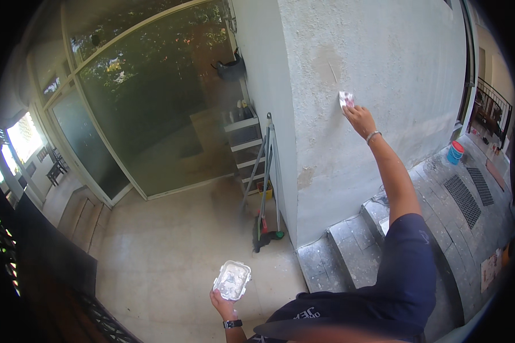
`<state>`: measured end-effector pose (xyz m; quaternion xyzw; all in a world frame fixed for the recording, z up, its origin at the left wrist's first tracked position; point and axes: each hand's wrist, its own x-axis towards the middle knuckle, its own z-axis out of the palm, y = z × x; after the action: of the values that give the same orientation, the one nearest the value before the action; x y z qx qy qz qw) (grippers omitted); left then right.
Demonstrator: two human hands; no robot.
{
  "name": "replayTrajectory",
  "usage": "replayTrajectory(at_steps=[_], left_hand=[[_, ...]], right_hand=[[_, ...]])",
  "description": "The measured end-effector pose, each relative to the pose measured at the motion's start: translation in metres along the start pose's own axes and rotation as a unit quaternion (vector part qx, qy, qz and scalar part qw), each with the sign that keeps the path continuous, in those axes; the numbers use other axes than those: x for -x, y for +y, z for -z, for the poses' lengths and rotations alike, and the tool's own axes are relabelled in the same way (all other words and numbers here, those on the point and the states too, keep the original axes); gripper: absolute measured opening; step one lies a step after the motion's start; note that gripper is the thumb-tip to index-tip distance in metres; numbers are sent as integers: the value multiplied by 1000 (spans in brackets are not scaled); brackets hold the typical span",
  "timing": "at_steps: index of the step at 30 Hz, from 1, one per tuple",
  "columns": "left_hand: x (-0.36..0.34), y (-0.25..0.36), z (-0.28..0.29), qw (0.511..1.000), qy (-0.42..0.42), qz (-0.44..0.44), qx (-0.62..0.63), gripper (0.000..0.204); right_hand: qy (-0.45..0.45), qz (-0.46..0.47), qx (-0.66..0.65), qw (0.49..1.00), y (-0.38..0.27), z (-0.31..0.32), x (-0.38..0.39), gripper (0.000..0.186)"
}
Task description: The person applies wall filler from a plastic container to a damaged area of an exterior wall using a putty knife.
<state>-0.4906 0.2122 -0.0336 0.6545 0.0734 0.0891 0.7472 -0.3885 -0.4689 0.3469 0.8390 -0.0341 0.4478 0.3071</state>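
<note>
My right hand (pixel 360 121) reaches up to the pale, rough wall (pixel 395 63), closed around a small flat scraper (pixel 345 99) smeared white with some reddish marks. The scraper is at the wall surface, just below a beige patch (pixel 327 60) with a thin white streak beside it. Low at the left, my left hand (pixel 225 308) grips a shallow, clear plastic container (pixel 247 279) by its near side. White paste (pixel 233 279) coats the inside of this tub. Another worn beige patch (pixel 306 176) shows lower on the wall, near the corner.
Grey stone steps (pixel 349 246) run along the wall's foot. Brooms (pixel 263 217) lean by the corner beside a drawer unit (pixel 243 137). A glass panel (pixel 160 97) stands at the back left. A blue bucket with a red lid (pixel 455 153) and dark mats (pixel 462 200) are at right.
</note>
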Motion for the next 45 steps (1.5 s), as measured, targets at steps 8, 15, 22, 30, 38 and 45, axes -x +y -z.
replayTrajectory(at_steps=[8,15,22,30,38,45], left_hand=[[16,27,41,982,89,116,120,46],[2,35,13,983,71,124,118,49],[10,43,-6,982,47,113,145,46],[18,15,9,983,97,127,86,47],[1,-16,-6,994,70,80,20,45],[-9,-32,-14,968,-23,-117,-223,45]], right_hand=[[122,-404,-139,896,6,27,-66,26],[288,-283,-274,873,-102,75,-194,22],[269,-91,-97,954,-30,104,-173,19],[128,161,-7,979,0,20,-103,30],[106,64,-130,984,-2,49,-47,18],[200,-325,-182,906,-27,38,-146,16]])
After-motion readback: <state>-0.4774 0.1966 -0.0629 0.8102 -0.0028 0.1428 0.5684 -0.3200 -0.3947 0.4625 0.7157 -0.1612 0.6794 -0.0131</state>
